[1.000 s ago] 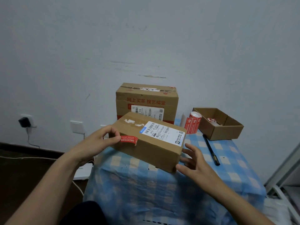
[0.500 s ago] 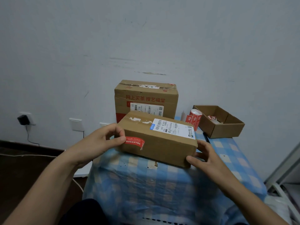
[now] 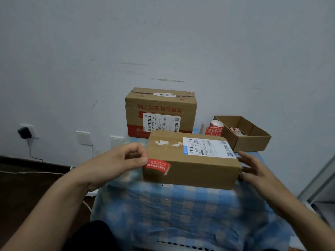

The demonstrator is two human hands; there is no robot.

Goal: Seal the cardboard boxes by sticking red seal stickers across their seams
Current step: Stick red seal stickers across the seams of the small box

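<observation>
One red sticker (image 3: 158, 165) on the box (image 3: 192, 160), near the bench's (image 3: 181, 205) front edge, looks loose at one end. Your left hand (image 3: 123, 160) curls round the box's end, thumb on the sticker. Your right hand (image 3: 253, 167) is spread. Push the box and the sticker may peel.

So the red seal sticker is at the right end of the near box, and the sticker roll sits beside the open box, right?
Not quite. The head view shows the red seal sticker at the left end of the near box, by the left hand. The sticker roll does sit beside the open box.
</observation>
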